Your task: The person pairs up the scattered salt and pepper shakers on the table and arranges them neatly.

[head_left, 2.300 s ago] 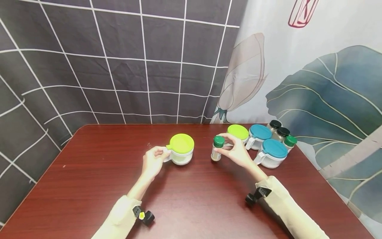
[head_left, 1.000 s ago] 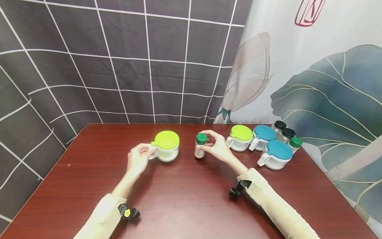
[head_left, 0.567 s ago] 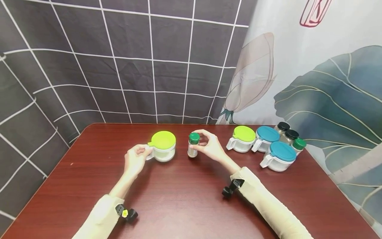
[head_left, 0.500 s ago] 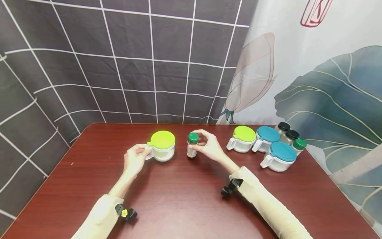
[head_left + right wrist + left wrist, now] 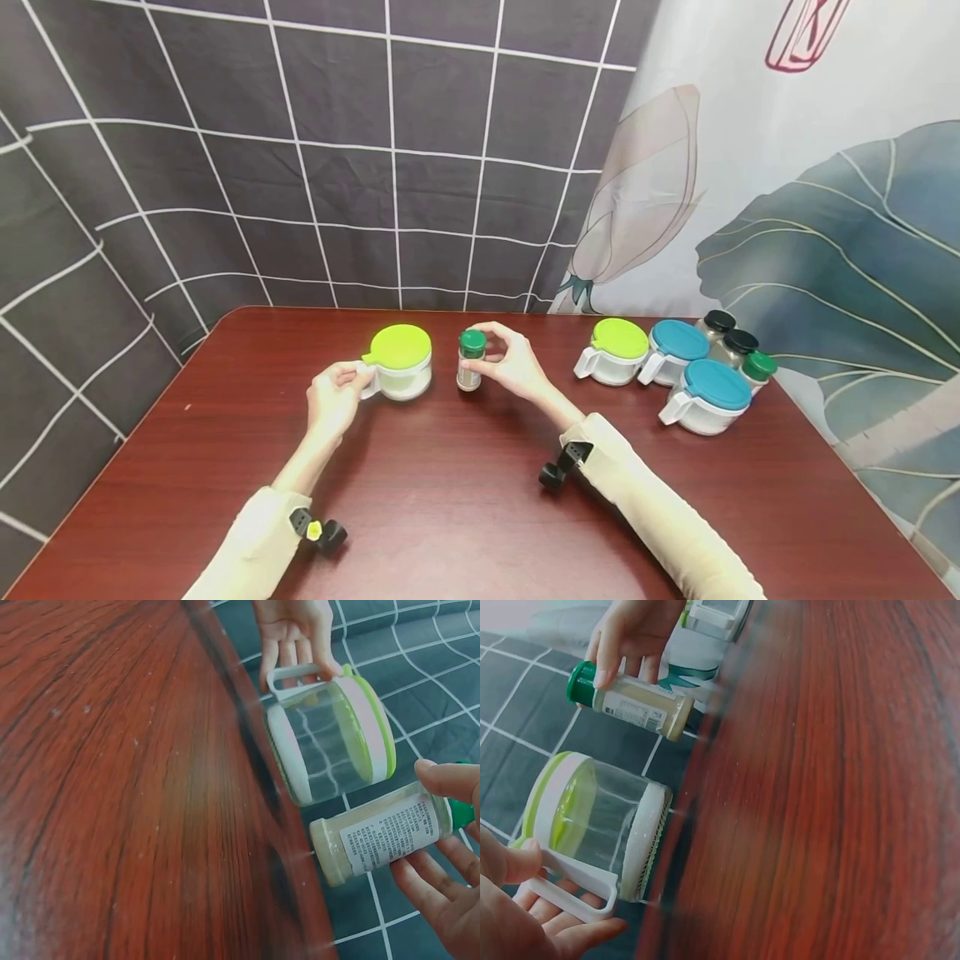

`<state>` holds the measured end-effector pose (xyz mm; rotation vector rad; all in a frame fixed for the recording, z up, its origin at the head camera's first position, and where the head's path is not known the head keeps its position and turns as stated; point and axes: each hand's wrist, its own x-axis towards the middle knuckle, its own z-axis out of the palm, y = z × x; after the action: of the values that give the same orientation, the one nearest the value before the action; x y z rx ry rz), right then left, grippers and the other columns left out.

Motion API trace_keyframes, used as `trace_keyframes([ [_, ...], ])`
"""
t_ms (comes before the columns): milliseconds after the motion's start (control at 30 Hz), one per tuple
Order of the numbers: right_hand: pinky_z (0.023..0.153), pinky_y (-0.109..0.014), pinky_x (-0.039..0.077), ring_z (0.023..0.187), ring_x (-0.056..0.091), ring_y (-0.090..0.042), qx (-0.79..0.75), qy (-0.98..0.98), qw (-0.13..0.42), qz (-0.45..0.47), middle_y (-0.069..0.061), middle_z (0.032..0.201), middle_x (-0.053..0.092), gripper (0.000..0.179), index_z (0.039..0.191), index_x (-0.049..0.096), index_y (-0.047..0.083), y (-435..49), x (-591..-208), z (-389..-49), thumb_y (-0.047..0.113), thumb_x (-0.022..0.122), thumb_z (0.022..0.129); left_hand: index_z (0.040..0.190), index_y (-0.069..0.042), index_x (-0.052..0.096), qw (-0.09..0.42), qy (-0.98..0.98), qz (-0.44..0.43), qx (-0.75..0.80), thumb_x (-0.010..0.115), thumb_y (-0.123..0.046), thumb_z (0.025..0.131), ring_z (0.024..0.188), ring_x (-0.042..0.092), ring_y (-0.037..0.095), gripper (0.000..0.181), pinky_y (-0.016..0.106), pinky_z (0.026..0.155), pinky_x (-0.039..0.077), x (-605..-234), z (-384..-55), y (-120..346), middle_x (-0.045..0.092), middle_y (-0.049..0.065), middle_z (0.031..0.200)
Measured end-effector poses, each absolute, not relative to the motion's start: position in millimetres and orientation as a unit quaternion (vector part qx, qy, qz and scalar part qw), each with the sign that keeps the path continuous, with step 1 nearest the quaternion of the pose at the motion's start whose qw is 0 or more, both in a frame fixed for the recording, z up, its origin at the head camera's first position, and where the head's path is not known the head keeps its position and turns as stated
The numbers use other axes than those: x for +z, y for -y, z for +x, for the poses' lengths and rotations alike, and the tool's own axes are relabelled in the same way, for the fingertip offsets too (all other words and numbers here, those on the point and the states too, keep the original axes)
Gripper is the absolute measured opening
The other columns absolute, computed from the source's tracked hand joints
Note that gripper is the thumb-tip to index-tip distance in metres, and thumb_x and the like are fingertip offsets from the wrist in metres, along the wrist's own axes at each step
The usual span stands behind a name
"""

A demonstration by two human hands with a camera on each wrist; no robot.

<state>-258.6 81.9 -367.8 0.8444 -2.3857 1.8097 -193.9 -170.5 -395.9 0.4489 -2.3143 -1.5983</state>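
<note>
My left hand [image 5: 333,402] holds the white handle of a clear seasoning jar [image 5: 402,379] with a lime-green lid. In the left wrist view, thumb and fingers close around that handle [image 5: 581,885]. To the jar's right, my right hand [image 5: 513,364] grips a small spice bottle [image 5: 469,377] with a green cap. Tan powder fills the bottle, and its printed label [image 5: 390,832] shows in the right wrist view. Both containers are upright and side by side, with a narrow gap between them. Whether their bases touch the table, I cannot tell.
At the table's back right stand another lime-lidded jar [image 5: 613,364], two blue-lidded jars [image 5: 678,340], two black-capped bottles [image 5: 739,343] and a green-capped bottle [image 5: 759,367]. A gridded dark curtain [image 5: 337,192] hangs behind the reddish-brown table [image 5: 442,500].
Both hands have moved left across the table, carrying the seasoning jar and the spice bottle with them. The bottle has come away from the group at the right. The head view has turned slightly left.
</note>
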Motion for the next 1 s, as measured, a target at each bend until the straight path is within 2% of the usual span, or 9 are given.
trace_keyframes([
  [233,0.083,-0.044,0.057,0.086,0.068,-0.021,0.581,0.766,0.014,0.275,-0.025,0.107,0.066,0.045,0.117,0.06,-0.006,-74.5,-366.3,-261.1,-0.003,0.077,0.075,0.105,0.002,0.069,0.161,0.803,0.167,-0.55,0.068,-0.017,0.087,0.088,0.068,0.015,0.025,0.006,0.064,0.043,-396.8,-194.5,175.6,0.07,0.023,0.107],
  [500,0.086,-0.039,0.056,0.093,0.07,-0.03,0.568,0.772,0.021,0.285,-0.024,0.109,0.067,0.044,0.116,0.06,-0.006,-64.4,-363.8,-263.4,-0.001,0.077,0.075,0.099,0.002,0.07,0.194,0.793,0.162,-0.554,0.07,-0.019,0.085,0.081,0.069,0.016,0.025,0.011,0.063,0.044,-398.3,-196.2,180.4,0.073,0.021,0.096],
  [733,0.085,-0.035,0.056,0.094,0.069,-0.031,0.566,0.774,0.016,0.282,-0.024,0.109,0.067,0.044,0.116,0.061,-0.005,-56.4,-364.0,-265.6,-0.001,0.077,0.076,0.105,0.001,0.069,0.175,0.8,0.185,-0.544,0.067,-0.018,0.088,0.091,0.068,0.021,0.026,0.006,0.062,0.042,-397.5,-199.4,184.2,0.07,0.023,0.106],
  [1000,0.085,-0.034,0.057,0.095,0.068,-0.034,0.572,0.767,0.02,0.29,-0.024,0.109,0.067,0.043,0.116,0.061,-0.006,-44.8,-363.1,-269.7,-0.001,0.076,0.076,0.106,0.001,0.069,0.177,0.797,0.195,-0.544,0.068,-0.019,0.088,0.081,0.066,0.008,0.027,0.006,0.06,0.042,-394.3,-198.6,190.7,0.069,0.024,0.108],
])
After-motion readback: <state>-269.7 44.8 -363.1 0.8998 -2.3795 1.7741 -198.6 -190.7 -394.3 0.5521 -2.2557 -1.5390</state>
